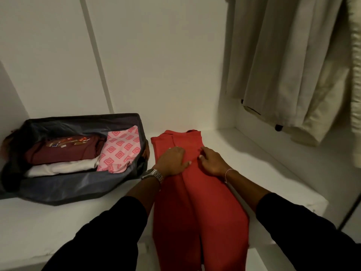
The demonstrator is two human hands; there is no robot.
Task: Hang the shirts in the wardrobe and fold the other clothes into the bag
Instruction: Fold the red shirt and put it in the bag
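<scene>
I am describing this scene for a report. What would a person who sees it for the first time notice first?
The eye goes first to the red garment, laid lengthwise on the white shelf in the middle, with the left hand and right hand resting on its upper part. To its left stands an open dark bag holding folded clothes, among them a pink patterned cloth. Pale garments hang at upper right.

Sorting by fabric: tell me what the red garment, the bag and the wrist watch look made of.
Red garment: seemingly a matte woven cloth; it lies flat with soft creases.
Bag: probably nylon-like synthetic, dark grey with a slight sheen; its walls sag.
Watch: apparently metal; its silver links glint.
</scene>
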